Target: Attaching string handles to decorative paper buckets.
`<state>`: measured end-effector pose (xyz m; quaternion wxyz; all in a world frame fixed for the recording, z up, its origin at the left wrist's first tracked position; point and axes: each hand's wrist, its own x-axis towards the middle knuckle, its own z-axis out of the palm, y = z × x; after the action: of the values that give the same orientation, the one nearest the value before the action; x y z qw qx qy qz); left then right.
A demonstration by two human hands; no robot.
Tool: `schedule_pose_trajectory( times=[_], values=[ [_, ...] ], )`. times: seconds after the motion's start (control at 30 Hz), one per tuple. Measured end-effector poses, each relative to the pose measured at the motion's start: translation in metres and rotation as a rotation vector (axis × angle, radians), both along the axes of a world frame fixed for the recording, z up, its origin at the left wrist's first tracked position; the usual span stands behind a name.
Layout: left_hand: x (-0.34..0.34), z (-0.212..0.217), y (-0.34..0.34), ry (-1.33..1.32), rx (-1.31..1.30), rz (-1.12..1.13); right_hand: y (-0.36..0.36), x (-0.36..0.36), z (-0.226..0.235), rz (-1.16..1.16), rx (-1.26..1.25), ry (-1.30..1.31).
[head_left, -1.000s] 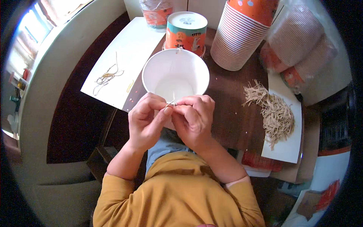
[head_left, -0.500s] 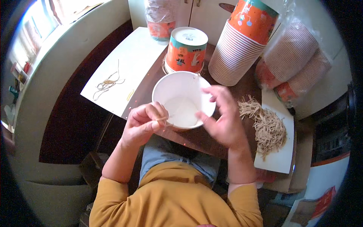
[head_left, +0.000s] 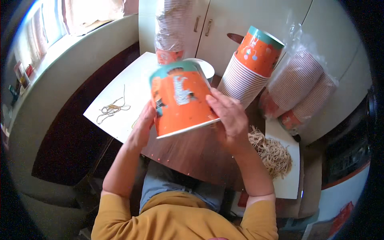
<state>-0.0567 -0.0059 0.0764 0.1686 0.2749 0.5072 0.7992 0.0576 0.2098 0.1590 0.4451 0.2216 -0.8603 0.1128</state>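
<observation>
An orange and green paper bucket [head_left: 182,106] is raised above the brown table, rim down and tilted, its printed side facing me. My left hand [head_left: 143,124] presses against its left side, fingers partly hidden behind it. At the right side, my right hand [head_left: 230,114] grips the wall near the rim, thumb on the printed face. Behind it stands another upturned bucket, its white base [head_left: 205,69] partly covered. A pile of beige cords [head_left: 274,156] lies beyond my right forearm.
A tall stack of nested buckets [head_left: 245,82] rises at the back right. Plastic-wrapped stacks [head_left: 296,82] lean farther right, and another wrapped stack [head_left: 170,34] stands at the back. Thin cords [head_left: 112,110] lie on a white board [head_left: 134,82] at left. Cabinet doors [head_left: 228,18] close off the rear.
The bucket, earlier standing with its opening toward me, has been lifted and turned rim down. My right hand has come onto its side, and my left hand has left its pinch on a cord.
</observation>
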Motion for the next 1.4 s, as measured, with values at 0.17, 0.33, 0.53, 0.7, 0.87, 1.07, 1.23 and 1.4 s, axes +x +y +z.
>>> schedule_pose_trajectory(
  times=[0.17, 0.33, 0.53, 0.7, 0.87, 1.07, 1.23, 1.4],
  values=[
    [-0.062, 0.07, 0.026, 0.285, 0.055, 0.044, 0.012, -0.028, 0.028, 0.201, -0.356, -0.283],
    [-0.118, 0.061, 0.08, 0.589, 0.028, 0.104, 0.023, -0.083, 0.025, 0.304, -0.701, -0.304],
    [-0.155, 0.002, 0.122, 0.704, -0.149, 0.176, 0.07, -0.127, -0.058, 0.225, -0.81, -0.355],
    [-0.155, -0.059, 0.137, 0.647, -0.169, 0.118, 0.097, -0.121, -0.111, -0.012, -0.634, -0.527],
    [-0.14, -0.048, 0.114, 0.701, -0.456, 0.33, 0.074, -0.074, -0.016, -0.398, -0.37, -0.424],
    [-0.077, -0.014, 0.136, 1.081, -0.415, 0.766, 0.134, -0.052, 0.122, -0.89, 0.176, 0.314],
    [-0.028, 0.032, 0.165, 0.905, -0.363, 0.361, 0.164, -0.073, 0.156, -0.858, 0.036, -0.112],
    [-0.011, 0.038, 0.175, 0.886, -0.312, 0.205, 0.171, -0.086, 0.184, -0.854, -0.153, -0.214]
  ],
)
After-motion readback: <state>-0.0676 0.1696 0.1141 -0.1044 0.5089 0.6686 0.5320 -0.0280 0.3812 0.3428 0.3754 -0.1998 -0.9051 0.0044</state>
